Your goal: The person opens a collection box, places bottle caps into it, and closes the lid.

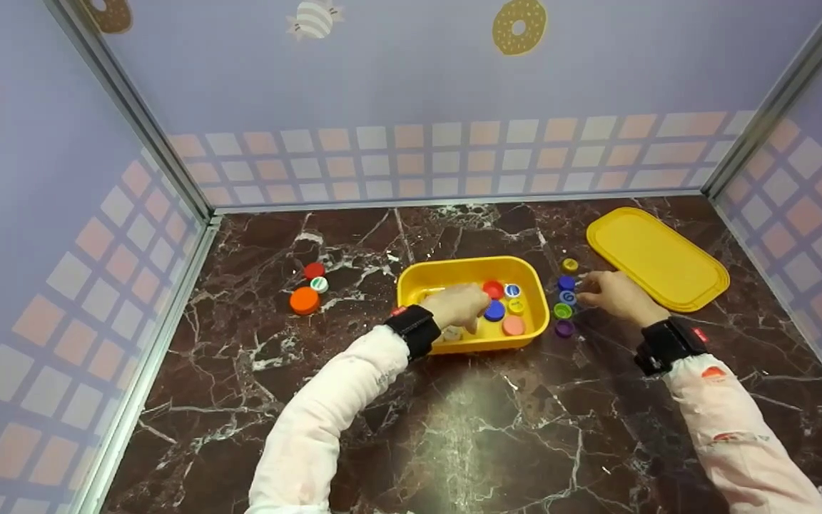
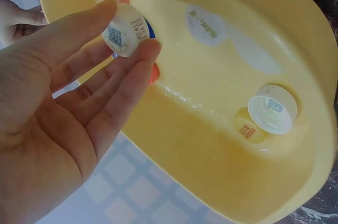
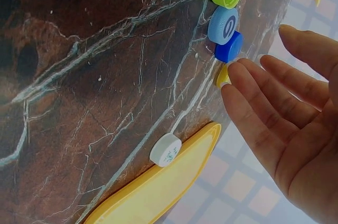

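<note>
My left hand (image 1: 458, 305) reaches into the yellow tub (image 1: 417, 271). In the left wrist view its thumb and fingertips pinch a white bottle cap (image 2: 125, 30) with print on it. Another white cap (image 2: 273, 109) and a yellow cap (image 2: 250, 126) lie in the tub near one end. My right hand (image 1: 621, 295) hovers beside a column of caps, its fingers relaxed and holding nothing. That column has a yellow cap (image 1: 569, 265), a dark blue cap (image 1: 566, 283), a light blue cap (image 1: 566, 298), a green cap (image 1: 562, 311) and a purple cap (image 1: 564, 328).
Red (image 1: 493, 289), blue (image 1: 494, 310) and pink caps (image 1: 513, 326) sit at the tub's right end. A yellow lid (image 1: 661, 260) lies at the back right, with a white cap (image 3: 166, 150) beside it. An orange cap (image 1: 305, 300) lies left, near red and green-white caps.
</note>
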`<state>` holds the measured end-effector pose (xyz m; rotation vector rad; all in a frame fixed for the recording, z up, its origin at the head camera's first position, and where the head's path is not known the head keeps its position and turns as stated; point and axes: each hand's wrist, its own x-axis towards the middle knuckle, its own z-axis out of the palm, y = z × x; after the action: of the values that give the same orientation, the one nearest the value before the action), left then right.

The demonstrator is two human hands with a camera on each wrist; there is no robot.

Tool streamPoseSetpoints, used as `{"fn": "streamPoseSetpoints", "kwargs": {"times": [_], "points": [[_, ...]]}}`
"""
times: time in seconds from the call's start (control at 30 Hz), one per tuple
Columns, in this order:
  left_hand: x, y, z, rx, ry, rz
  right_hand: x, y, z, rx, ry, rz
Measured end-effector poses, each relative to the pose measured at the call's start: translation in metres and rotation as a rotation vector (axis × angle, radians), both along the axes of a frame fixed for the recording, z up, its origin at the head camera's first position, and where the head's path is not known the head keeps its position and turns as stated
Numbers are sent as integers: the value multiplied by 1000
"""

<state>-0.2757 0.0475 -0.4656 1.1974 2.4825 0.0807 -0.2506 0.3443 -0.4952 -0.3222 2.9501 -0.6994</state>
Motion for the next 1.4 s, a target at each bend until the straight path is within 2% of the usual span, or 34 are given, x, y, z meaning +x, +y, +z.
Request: {"fn": "streamPoseSetpoints", "kwargs": {"times": [0.2, 0.5, 0.77, 1.0, 1.17, 1.4], "points": [[1, 0, 1, -83, -44, 18, 0, 0, -1, -1, 32, 22], [0, -1, 12, -86, 0, 6, -5, -4, 0, -7, -25, -8], [0, -5, 10, -91, 43, -9, -7, -7, -2, -16, -5, 75], [-3, -13, 12, -113, 106, 12, -11, -10, -7, 5, 30, 134], [-5, -22, 14, -92, 109, 22, -12, -12, -11, 8, 3, 144], [-8, -40, 18, 11, 93, 66, -14, -17, -13, 29, -29, 143]]}}
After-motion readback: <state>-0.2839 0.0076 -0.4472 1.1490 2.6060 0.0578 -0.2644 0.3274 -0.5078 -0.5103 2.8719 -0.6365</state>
